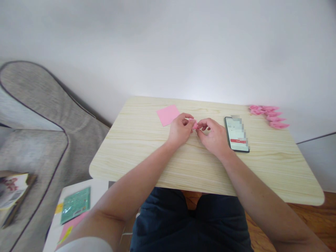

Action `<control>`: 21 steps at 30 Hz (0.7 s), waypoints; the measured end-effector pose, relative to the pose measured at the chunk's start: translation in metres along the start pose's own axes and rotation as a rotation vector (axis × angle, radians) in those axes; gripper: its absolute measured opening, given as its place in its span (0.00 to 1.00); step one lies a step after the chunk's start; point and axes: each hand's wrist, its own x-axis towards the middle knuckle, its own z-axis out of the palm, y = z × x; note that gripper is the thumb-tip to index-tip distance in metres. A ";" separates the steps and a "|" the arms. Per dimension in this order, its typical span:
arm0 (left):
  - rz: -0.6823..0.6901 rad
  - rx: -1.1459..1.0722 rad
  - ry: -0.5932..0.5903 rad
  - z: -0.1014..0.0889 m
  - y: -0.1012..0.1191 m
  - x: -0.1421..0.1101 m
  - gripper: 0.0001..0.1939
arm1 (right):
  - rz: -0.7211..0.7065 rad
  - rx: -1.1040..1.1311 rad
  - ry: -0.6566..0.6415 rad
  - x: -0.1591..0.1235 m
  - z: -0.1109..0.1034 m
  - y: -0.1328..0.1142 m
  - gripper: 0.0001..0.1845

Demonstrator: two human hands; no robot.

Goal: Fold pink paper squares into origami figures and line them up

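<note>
Between my hands, over the middle of the table, is a small folded piece of pink paper (193,123). My left hand (181,129) grips it from the left, thumb and fingers closed on it. On the other side my right hand (212,135) pinches the paper's right end with thumb and fingertips. The fingers cover part of the folds. Just beyond my left hand lies a flat pink paper sheet (168,114). To the right of my right hand rests a phone (237,134) with its screen lit, partly pixelated.
Several folded pink paper pieces (275,118) sit at the far right of the pale wooden table (147,157). A white wall stands behind it. A grey sofa (47,101) is at left, with magazines (13,190). A green packet (76,204) lies on a white surface, lower left.
</note>
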 end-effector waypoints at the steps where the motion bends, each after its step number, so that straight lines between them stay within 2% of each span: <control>1: -0.002 -0.003 -0.001 0.000 0.000 0.000 0.11 | 0.005 -0.002 -0.001 0.000 0.000 0.000 0.11; 11: 0.005 -0.012 0.016 0.000 0.003 0.000 0.09 | 0.068 -0.011 -0.014 0.000 0.001 0.005 0.05; 16: 0.070 -0.100 0.015 -0.001 0.007 0.000 0.09 | 0.239 0.120 -0.002 0.002 -0.001 0.002 0.05; 21: 0.110 -0.180 -0.046 -0.001 0.014 -0.003 0.13 | 0.346 0.269 0.095 0.006 -0.002 0.005 0.08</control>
